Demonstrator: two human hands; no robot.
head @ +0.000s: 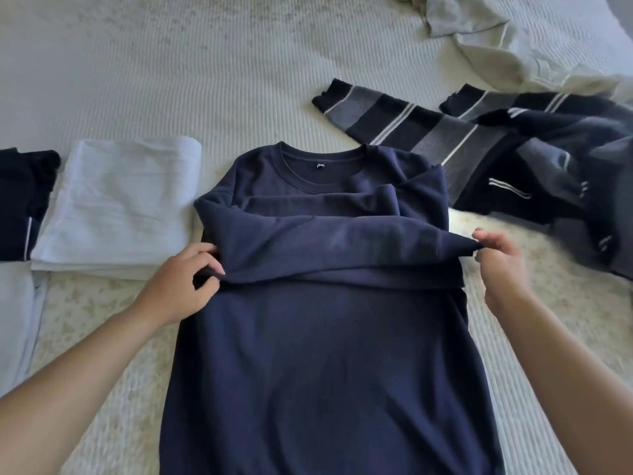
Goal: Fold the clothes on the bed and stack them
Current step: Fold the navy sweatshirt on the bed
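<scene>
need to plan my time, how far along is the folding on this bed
Done: a folded white cloth and a dark garment lie at the left, side by side. In hand: the navy sweatshirt, sleeves across its chest, left hand and right hand pinching its sides. Left: the striped sweater and pale garment.

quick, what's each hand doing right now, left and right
Left hand: closed, fingers pinching the left edge of the navy sweatshirt at its fold.
Right hand: closed, fingers pinching the sweatshirt's right edge at the same fold.
</scene>
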